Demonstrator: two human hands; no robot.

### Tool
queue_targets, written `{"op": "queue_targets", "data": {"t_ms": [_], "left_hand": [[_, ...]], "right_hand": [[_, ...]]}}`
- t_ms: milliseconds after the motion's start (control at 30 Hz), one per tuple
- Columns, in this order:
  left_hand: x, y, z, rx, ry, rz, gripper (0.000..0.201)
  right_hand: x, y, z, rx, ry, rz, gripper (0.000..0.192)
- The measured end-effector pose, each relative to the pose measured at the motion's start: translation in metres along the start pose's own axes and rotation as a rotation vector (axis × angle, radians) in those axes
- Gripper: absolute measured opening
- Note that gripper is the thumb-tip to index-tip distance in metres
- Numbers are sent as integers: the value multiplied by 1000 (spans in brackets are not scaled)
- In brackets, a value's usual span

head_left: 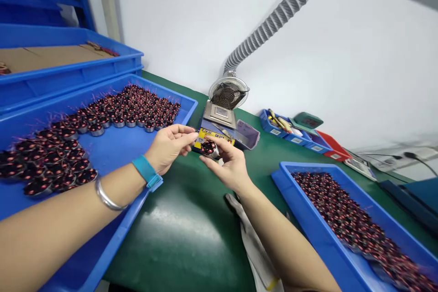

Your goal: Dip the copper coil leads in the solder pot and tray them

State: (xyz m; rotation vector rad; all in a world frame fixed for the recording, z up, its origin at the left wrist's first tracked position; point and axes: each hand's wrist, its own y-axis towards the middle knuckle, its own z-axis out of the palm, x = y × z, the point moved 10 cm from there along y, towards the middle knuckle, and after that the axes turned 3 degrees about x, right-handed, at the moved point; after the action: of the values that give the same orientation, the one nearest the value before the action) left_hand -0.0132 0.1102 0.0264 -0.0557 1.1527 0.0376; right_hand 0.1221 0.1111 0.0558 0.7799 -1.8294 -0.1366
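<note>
Hands are being brought together above the desk's middle: a wound coil (208, 148) is being pinched by right hand (230, 166) while left hand (170, 145) fingertips are closing on its wires, between two blue trays (116, 146)

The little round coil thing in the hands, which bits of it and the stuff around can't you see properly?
- Coil part, head view: its underside is hidden by the right hand.
- Left hand: whether its fingertips touch the coil part is too small to tell.
- Right tray: cut off by the bottom and right edges.
- Yellow label behind: print too blurred to read.
</note>
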Motion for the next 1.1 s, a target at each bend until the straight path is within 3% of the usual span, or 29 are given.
{"op": "queue_targets", "data": {"t_ms": [300,467,633,733,900,1000,1100], "left_hand": [[7,-3,3,16,-26,-79,14],[3,-3,2,1,-88,-51,9],[6,-4,-3,-70,-77,-68,8],[24,-7,3,-2,69,-184,7],[67,-18,12,224,477,-430,46],[81,-20,10,294,626,-492,61],[85,-19,9,332,672,-502,62]], "right_hand": [[-3,-11,-5,-27,-41,-13,46],[-2,-14,-6,-28,-9,7,46],[-7,-1,-26,-96,69,44,47],[-14,19,-49,-106,93,89,49],[-30,81,-105,-154,-201,150,31],[-53,119,-132,-227,-408,269,33],[-74,145,-142,-248,-560,390,30]]}}
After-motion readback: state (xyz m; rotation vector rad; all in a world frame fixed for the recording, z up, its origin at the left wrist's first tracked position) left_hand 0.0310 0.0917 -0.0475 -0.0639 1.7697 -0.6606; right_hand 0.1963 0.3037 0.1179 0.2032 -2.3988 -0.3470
